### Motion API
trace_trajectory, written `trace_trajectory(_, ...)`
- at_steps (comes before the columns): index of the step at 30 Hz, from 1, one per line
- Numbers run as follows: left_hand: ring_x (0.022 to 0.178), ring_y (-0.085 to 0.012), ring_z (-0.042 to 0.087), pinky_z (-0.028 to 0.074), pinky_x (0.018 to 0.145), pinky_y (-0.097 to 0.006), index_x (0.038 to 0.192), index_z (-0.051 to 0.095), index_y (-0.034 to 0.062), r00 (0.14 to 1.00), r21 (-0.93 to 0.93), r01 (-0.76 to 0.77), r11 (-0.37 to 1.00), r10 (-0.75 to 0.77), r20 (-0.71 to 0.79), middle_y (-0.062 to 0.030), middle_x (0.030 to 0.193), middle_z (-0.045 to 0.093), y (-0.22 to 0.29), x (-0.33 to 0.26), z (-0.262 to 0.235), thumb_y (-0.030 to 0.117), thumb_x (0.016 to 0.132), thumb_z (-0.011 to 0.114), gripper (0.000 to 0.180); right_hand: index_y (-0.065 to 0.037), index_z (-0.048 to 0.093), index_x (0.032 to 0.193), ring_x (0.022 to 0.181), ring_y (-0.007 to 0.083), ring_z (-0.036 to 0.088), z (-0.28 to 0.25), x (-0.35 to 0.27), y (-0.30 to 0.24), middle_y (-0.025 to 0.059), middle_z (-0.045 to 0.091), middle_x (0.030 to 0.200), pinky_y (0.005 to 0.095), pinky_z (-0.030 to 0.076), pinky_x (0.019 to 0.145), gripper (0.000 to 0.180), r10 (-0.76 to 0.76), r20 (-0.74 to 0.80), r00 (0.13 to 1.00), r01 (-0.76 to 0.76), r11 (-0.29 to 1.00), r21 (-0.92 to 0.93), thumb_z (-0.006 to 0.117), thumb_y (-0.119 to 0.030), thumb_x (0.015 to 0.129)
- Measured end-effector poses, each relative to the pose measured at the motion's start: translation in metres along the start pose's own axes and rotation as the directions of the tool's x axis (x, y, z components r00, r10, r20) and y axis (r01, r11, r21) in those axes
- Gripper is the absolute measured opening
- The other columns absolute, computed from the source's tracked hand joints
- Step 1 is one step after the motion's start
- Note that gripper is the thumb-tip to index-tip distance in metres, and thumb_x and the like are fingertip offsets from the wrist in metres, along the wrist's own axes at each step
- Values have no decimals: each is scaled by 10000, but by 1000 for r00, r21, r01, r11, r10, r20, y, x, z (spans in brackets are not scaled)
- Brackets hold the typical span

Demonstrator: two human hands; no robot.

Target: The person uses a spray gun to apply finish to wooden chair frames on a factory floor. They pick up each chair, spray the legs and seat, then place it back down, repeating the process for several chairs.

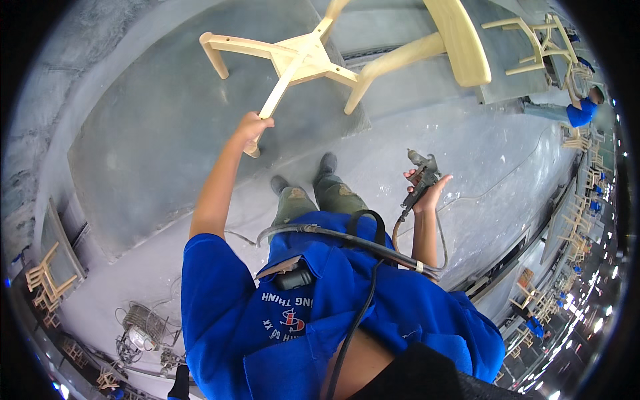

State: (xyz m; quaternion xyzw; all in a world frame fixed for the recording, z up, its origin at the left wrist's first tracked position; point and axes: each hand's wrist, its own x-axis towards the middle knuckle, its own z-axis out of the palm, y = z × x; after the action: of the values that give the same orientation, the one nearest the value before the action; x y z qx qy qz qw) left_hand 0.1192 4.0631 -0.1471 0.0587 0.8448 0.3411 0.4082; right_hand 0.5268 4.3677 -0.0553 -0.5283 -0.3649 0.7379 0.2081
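Note:
A pale, bare wooden chair frame [303,57] is at the top, tilted, with a crossed set of rails and a broad curved backrest [461,50] to the right. My left hand [253,128] is closed round one of its rails, close to where a leg joins. Off to the right, away from the chair, my right hand [432,195] holds a dark spray gun [421,177] with its palm turned up. Some of its fingers are hidden behind the gun. A thin hose [398,233] hangs from the gun's lower end.
Under the chair lies a large grey board [153,140]. A thicker hose [320,230] crosses my waist. A round caged machine [143,327] stands on the floor at lower left. Another chair frame [540,43] and a person in blue [583,112] are at far right, with several chairs along the edge.

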Motion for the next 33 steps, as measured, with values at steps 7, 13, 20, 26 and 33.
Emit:
trace_trajectory(7,726,-168,622,496,652,-353,1025,690,-39,993,-267,89,959,-107,-53,-98,855,698,-94,-92,65,163,728,757,365,-50,580,1172,896,252,701,17,-8,27,101,683,912,267,446,530,997,70,146,987,-49,988,-145,159,-894,847)
trace_trajectory(13,838,-173,655,514,771,-314,1064,678,-54,966,-523,83,848,-196,-165,-101,981,713,-152,-192,105,56,743,696,339,-4,583,1232,904,221,697,38,9,24,138,696,1002,317,518,598,593,38,277,960,39,963,-266,455,-545,1023)
trace_trajectory(20,832,-191,647,518,759,-332,1035,667,-65,865,-740,23,673,-384,-322,-118,967,708,-133,-160,119,94,779,741,311,-41,571,1265,1076,227,660,47,24,9,130,682,1101,332,518,674,499,149,509,847,39,940,-340,465,-472,1036)
trace_trajectory(26,924,-236,646,518,803,-380,1130,636,-68,871,-870,-53,490,-404,-280,-131,1039,680,-48,-31,83,171,808,772,423,-40,588,1167,844,153,623,43,30,-2,102,660,983,255,425,549,501,162,466,870,58,905,-422,442,-502,1040)
trace_trajectory(33,1475,-301,270,197,1193,-463,1442,432,-74,922,-727,-135,673,-184,-341,-216,1569,347,-20,16,83,569,836,729,932,-12,551,1084,691,132,544,67,2,-45,68,567,796,203,334,427,704,-20,649,760,39,999,-15,327,-674,997)
